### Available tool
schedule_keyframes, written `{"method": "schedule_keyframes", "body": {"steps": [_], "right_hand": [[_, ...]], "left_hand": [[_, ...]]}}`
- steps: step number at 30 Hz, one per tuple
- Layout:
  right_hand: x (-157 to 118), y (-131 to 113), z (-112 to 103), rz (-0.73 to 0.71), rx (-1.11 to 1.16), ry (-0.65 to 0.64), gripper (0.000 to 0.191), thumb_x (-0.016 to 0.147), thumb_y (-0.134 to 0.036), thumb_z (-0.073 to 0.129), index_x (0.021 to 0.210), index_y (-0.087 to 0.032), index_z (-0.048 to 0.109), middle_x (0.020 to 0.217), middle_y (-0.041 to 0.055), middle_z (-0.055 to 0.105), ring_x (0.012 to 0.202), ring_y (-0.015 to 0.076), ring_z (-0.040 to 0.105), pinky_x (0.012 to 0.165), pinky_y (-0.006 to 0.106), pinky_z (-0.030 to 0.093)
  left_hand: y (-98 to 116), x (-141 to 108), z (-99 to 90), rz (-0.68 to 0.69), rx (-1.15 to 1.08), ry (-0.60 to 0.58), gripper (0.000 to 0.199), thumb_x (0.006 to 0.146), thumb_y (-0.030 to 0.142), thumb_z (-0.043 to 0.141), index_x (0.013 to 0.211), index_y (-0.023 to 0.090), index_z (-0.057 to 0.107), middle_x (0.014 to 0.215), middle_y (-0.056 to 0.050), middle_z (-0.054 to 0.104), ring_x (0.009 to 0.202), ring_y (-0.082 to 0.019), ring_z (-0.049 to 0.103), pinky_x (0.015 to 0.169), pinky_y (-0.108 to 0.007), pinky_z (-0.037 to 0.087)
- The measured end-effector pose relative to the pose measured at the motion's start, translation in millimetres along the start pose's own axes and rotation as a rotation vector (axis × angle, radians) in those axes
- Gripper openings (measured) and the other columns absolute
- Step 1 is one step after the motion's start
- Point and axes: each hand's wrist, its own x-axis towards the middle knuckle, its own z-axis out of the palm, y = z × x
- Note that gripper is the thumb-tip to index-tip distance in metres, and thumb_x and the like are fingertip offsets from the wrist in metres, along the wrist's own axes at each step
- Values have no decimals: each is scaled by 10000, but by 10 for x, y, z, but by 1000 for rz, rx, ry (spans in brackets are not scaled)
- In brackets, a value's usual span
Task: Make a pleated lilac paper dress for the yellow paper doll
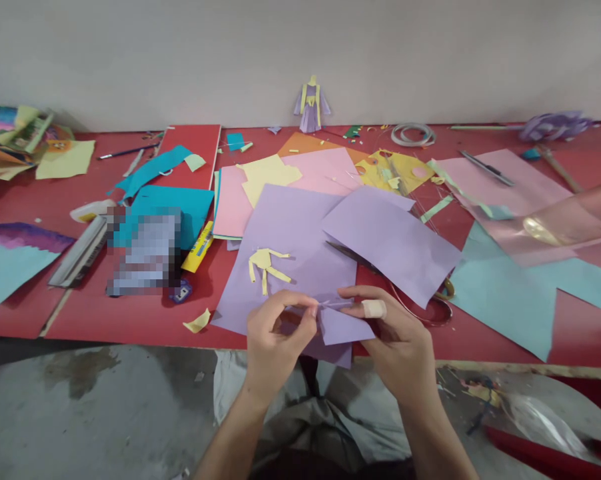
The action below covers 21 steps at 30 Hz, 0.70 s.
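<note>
Between my two hands is a small piece of purple paper (344, 325), held just above the table's front edge. My left hand (283, 333) pinches its left corner between thumb and forefinger. On the other side my right hand (398, 333), with a bandage round one finger, grips the paper's right part. A pale yellow paper figure (268, 267) with thin limbs lies on a large purple sheet (295, 220) just beyond my hands. Another purple sheet (393, 237) partly covers a pair of scissors (349, 253) to the right.
A finished-looking paper doll (311, 107) leans against the wall. Around lie blue sheets (510, 293), pink paper (505, 173), a yellow glue-like packet (198, 247), a cutter knife (486, 167), a tape roll (413, 135) and paper scraps. Another person's forearm (575, 213) reaches in from the right.
</note>
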Motion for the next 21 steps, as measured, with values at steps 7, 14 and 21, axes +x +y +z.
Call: {"method": "schedule_keyframes", "body": {"steps": [7,14,21], "right_hand": [[14,25,-16,-35,14,-8,226,844,-67,659,906,-266,746,1098,48,697,952,181,687,770,318,582],[67,-21,-17,-162,-4,-107,329,830,-88,690,1052,-321,760,1189,69,678,938,189,681,751,335,596],[69,-17,-11,-234,-19,-60,397,839,-68,680,1073,-379,758,1114,48,709,888,178,671,698,326,579]], "left_hand": [[-15,-27,12,10,53,29,68,857,145,666,863,203,702,804,6,708,643,-91,638,596,-168,529],[24,0,-1,78,155,-27,74,859,146,667,855,211,703,815,-3,731,734,-128,672,667,-214,543],[12,14,-19,-17,30,-94,67,887,207,662,845,196,714,809,-15,724,722,-124,678,639,-192,550]]}}
